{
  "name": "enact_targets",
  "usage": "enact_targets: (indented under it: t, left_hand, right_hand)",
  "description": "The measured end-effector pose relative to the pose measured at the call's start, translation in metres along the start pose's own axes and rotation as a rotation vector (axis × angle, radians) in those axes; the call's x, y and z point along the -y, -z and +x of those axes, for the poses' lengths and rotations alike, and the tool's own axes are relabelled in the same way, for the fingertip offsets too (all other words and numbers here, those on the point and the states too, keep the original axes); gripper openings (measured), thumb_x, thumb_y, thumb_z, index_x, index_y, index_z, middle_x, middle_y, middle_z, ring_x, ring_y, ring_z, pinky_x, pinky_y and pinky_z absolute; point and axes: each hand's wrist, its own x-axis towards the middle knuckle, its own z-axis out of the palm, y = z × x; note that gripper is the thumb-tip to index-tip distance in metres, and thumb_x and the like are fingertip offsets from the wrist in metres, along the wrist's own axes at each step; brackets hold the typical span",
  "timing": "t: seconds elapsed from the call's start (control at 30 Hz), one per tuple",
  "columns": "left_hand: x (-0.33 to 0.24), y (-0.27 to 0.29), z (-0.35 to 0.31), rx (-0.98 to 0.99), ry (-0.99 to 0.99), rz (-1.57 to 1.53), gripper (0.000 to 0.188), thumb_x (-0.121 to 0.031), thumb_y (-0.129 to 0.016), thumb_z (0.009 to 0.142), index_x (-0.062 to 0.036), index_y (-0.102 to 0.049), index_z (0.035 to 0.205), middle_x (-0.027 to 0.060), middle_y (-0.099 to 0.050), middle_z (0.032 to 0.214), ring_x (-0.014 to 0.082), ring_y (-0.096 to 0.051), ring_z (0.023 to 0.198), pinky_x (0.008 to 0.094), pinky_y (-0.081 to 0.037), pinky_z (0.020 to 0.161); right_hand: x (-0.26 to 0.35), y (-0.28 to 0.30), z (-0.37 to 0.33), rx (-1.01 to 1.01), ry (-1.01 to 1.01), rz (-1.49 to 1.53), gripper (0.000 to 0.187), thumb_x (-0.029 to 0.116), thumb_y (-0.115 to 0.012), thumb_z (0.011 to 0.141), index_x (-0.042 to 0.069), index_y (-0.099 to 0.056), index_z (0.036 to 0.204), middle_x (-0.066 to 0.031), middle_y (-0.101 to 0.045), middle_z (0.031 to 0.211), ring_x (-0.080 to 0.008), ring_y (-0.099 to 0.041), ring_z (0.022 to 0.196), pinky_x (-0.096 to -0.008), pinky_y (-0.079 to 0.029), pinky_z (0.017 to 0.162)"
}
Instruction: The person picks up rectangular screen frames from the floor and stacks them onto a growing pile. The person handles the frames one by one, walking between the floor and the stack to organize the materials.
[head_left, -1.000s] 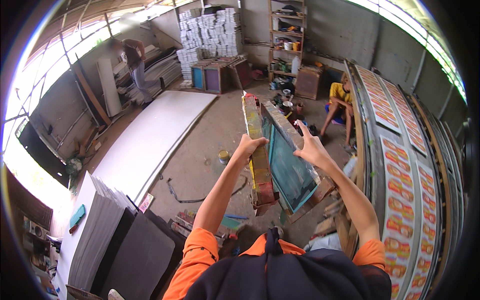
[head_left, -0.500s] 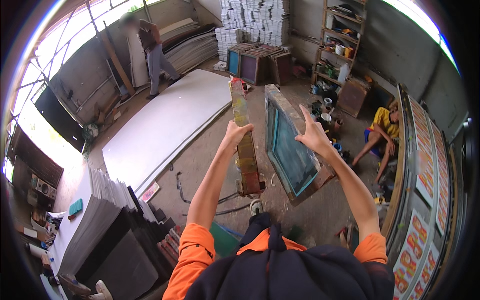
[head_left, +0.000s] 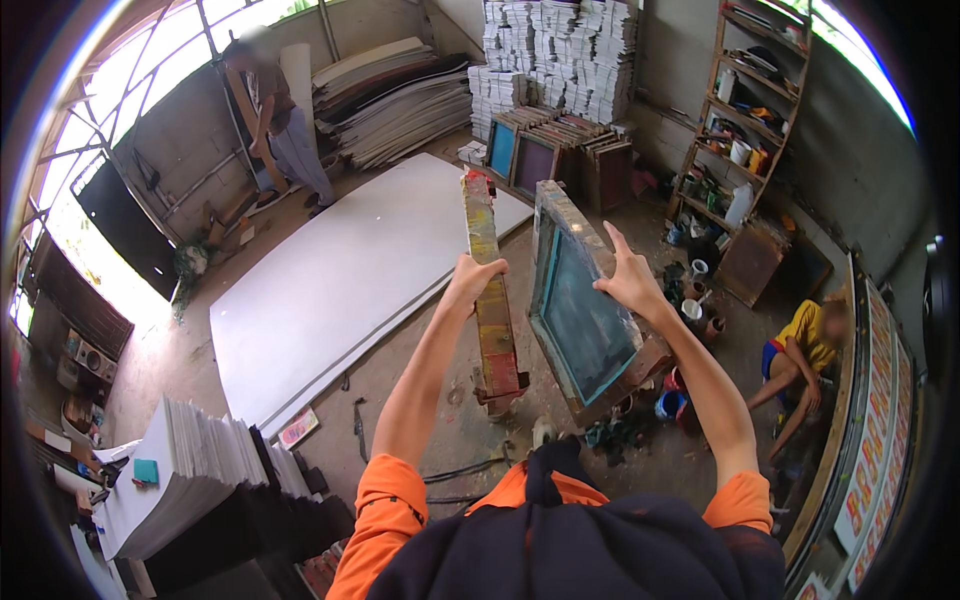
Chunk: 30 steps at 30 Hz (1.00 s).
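The person holds a wooden screen frame (head_left: 578, 300) up in front of the chest, well above the concrete floor (head_left: 420, 350), tilted so that its teal mesh faces to the right. The left hand (head_left: 472, 282) is clamped around the frame's near side bar, a long strip smeared with yellow, red and green paint, with the fingers (head_left: 487, 268) curled over its edge. The right hand (head_left: 630, 278) presses flat against the far side bar, fingers spread apart and the forefinger pointing upward (so it steadies the frame rather than gripping it). Both forearms rise from orange sleeves at the bottom of the view.

Beyond the frame, to its left, a large white board (head_left: 340, 280) lies flat on the floor. Behind the board a second person (head_left: 275, 120) stands bent over beside slanted stacks of sheets. Straight behind the frame, a row of other frames (head_left: 550, 160) leans against tall piles of white paper (head_left: 560, 50). To the frame's right stands an open shelf (head_left: 745, 130) crowded with pots and bottles, and below it small paint tins (head_left: 690, 300) sit on the floor. Further right of the frame a third person in a yellow shirt (head_left: 805, 340) sits low on the floor, beside a rack of printed sheets (head_left: 875, 420). Left of the frame and nearer the wearer, a stack of white sheets (head_left: 190, 460) rests on a surface, a small teal block (head_left: 147, 470) lying on top.
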Motion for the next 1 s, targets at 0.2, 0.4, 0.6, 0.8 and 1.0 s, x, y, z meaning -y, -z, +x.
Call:
enact_targets:
  t: [0.2, 0.4, 0.6, 0.8, 1.0]
  left_hand:
    - [0.003, -0.008, 0.134, -0.014, 0.036, 0.047, 0.023, -0.016, -0.065, 0.057, -0.0004, -0.051, 0.066, 0.0053, -0.050, 0.061, 0.0147, -0.049, 0.054, 0.0291, -0.039, 0.048]
    - [-0.008, -0.023, 0.283, -0.092, 0.001, 0.074, 0.021, -0.016, -0.063, 0.058, -0.0010, -0.051, 0.066, 0.0055, -0.050, 0.061, 0.0138, -0.048, 0.054, 0.0291, -0.039, 0.050]
    - [-0.009, -0.034, 0.405, -0.068, 0.030, -0.090, 0.027, -0.013, -0.063, 0.058, 0.0001, -0.046, 0.073, 0.0050, -0.048, 0.064, 0.0143, -0.047, 0.055, 0.0296, -0.040, 0.049]
    - [-0.001, -0.055, 0.545, -0.070, -0.014, -0.066, 0.027, -0.012, -0.065, 0.059, 0.0017, -0.045, 0.071, 0.0066, -0.048, 0.063, 0.0152, -0.048, 0.055, 0.0298, -0.042, 0.048]
    - [0.030, -0.090, 0.692, 0.135, 0.041, -0.033, 0.016, -0.009, -0.060, 0.062, 0.0006, -0.051, 0.070, 0.0056, -0.052, 0.062, 0.0136, -0.052, 0.053, 0.0276, -0.043, 0.048]
  right_hand:
    - [-0.063, -0.019, 0.140, 0.045, 0.063, 0.057, 0.088, 0.006, -0.069, 0.055, 0.014, -0.020, 0.128, -0.0276, -0.055, 0.085, -0.0407, -0.054, 0.081, -0.0405, -0.042, 0.070]
    - [-0.109, -0.021, 0.300, 0.113, 0.065, 0.017, 0.091, 0.005, -0.070, 0.054, 0.015, -0.019, 0.128, -0.0266, -0.055, 0.086, -0.0409, -0.053, 0.084, -0.0402, -0.043, 0.072]
    - [-0.149, -0.021, 0.409, 0.090, 0.070, 0.042, 0.089, 0.002, -0.069, 0.056, 0.015, -0.018, 0.129, -0.0290, -0.053, 0.092, -0.0411, -0.052, 0.086, -0.0395, -0.043, 0.074]
    - [-0.197, -0.015, 0.503, 0.040, -0.020, 0.047, 0.089, 0.002, -0.069, 0.056, 0.016, -0.018, 0.129, -0.0302, -0.049, 0.100, -0.0406, -0.050, 0.091, -0.0391, -0.042, 0.077]
    - [-0.276, -0.044, 0.601, -0.093, 0.037, -0.019, 0.085, 0.003, -0.068, 0.058, 0.012, -0.020, 0.128, -0.0265, -0.056, 0.075, -0.0406, -0.054, 0.076, -0.0430, -0.043, 0.068]
